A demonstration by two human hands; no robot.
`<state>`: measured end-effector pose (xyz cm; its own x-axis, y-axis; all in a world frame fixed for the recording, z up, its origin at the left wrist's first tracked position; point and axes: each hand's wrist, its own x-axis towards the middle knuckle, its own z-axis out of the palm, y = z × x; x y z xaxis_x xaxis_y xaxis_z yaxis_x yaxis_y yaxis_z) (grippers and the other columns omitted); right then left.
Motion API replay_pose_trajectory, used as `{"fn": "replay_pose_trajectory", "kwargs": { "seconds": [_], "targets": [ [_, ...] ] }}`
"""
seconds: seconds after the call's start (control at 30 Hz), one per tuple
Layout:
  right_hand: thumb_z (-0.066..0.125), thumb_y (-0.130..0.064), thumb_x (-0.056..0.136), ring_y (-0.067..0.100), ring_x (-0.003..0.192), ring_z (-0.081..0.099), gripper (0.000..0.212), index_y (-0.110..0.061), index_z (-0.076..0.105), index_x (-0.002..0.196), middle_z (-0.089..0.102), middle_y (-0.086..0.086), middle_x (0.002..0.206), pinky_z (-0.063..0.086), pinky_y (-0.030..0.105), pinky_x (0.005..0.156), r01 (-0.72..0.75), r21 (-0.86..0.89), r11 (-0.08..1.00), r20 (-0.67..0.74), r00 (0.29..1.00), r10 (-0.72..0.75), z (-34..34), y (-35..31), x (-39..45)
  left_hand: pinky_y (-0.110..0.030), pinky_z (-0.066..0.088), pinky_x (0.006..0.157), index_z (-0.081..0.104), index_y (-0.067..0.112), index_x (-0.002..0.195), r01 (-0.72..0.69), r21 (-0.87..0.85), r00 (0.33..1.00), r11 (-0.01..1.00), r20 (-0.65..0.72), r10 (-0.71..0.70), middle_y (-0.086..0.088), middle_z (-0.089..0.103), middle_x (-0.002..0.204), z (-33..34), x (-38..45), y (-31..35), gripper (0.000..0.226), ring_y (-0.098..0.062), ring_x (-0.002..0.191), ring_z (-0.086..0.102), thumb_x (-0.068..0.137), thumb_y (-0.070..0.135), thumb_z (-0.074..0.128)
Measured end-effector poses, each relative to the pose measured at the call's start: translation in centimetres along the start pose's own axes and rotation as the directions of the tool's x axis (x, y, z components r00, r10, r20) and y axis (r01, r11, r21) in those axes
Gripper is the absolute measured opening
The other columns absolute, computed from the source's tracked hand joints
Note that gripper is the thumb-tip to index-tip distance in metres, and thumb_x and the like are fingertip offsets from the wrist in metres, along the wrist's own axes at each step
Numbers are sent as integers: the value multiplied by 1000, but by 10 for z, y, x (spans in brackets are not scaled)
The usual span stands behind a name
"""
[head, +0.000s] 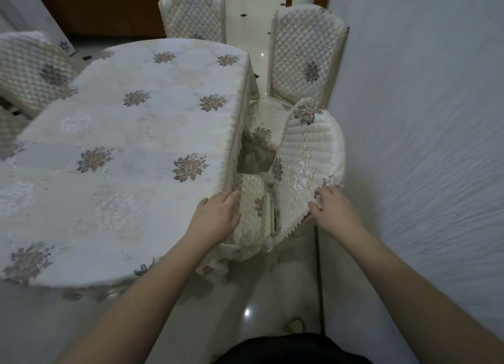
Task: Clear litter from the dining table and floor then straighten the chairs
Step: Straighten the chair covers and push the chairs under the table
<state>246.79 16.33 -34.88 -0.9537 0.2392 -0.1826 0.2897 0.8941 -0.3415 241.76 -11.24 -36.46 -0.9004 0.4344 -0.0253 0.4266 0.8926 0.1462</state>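
Embroidered tablecloth [122, 145], quilted chair [308, 156] under both hands.

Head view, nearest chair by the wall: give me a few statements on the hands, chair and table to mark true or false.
1. Both hands touch the nearest chair. True: the left hand is on its quilted side, the right hand on its backrest cover.
2. The right hand's fingers are at the lacy edge of the backrest cover. True.
3. Litter lies on the tablecloth. False: only its flower pattern shows.
4. The nearest chair stands on the table's left side. False: it is at the table's right, beside the wall.
5. The left hand holds a cup. False: it holds no object and rests on the chair.
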Motion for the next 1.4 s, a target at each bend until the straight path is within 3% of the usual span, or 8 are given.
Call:
{"fn": "replay_pose_trajectory", "kwargs": {
  "seconds": [0.27,0.4,0.57,0.7,0.93,1.03,1.17,1.4],
  "targets": [
    [46,-39,94,27,124,46,51,-16,41,140,45,7,139,41,40,96,58,-114,992,-56,996,-65,23,-56,-50,-48,38,101,47,20,139,-50,5,995,999,-82,50,-5,52,140,-17,-61,-35,65,-25,130,46,86,50,26],
    [48,-39,93,26,127,42,54,-17,40,141,45,6,141,37,40,100,34,-150,988,-108,993,-50,36,-73,-67,-49,26,110,35,25,147,-42,35,998,999,-45,43,-2,38,151,-19,-83,-59,73,-23,141,31,84,56,16],
    [49,-39,92,28,131,39,58,-14,38,143,42,10,144,33,43,104,25,-214,976,-186,980,-66,40,-84,-84,-51,20,113,25,28,150,-66,67,996,996,-60,71,-2,31,155,-24,-97,-71,68,-23,144,24,89,57,19],
    [49,-41,92,28,134,37,58,-15,38,143,42,10,145,29,43,107,30,-235,972,-230,970,-85,39,-85,-91,-53,22,112,31,27,149,-75,93,993,993,-85,83,-3,35,153,-25,-100,-72,67,-25,142,29,89,57,20],
    [48,-42,93,28,134,35,60,-15,34,145,39,10,147,29,43,107,-57,-150,987,-235,972,21,34,-48,-68,-53,22,113,33,27,148,-79,88,991,993,-99,87,-3,35,153,-25,-91,-55,66,-24,142,28,91,57,21],
    [50,-39,91,34,130,38,67,-8,29,145,40,17,144,33,45,104,-183,-39,982,-230,958,169,31,-24,-44,-53,19,114,29,28,149,-73,97,995,993,-62,79,-1,32,155,-22,-81,-42,69,-23,144,24,89,59,16],
    [53,-43,90,38,124,45,78,0,20,146,43,23,139,41,45,99,-306,147,941,-91,943,321,29,1,-9,-54,22,112,32,26,148,-88,104,995,991,-39,92,-2,36,153,-17,-59,-16,68,-25,142,28,89,58,21],
    [57,-43,85,33,93,62,56,-2,49,122,63,16,106,48,32,68,-329,204,922,19,943,332,39,22,29,-54,24,110,35,26,147,-134,135,990,982,-12,137,-2,39,151,-10,-25,30,66,-24,141,31,89,57,24]
  ]
}}
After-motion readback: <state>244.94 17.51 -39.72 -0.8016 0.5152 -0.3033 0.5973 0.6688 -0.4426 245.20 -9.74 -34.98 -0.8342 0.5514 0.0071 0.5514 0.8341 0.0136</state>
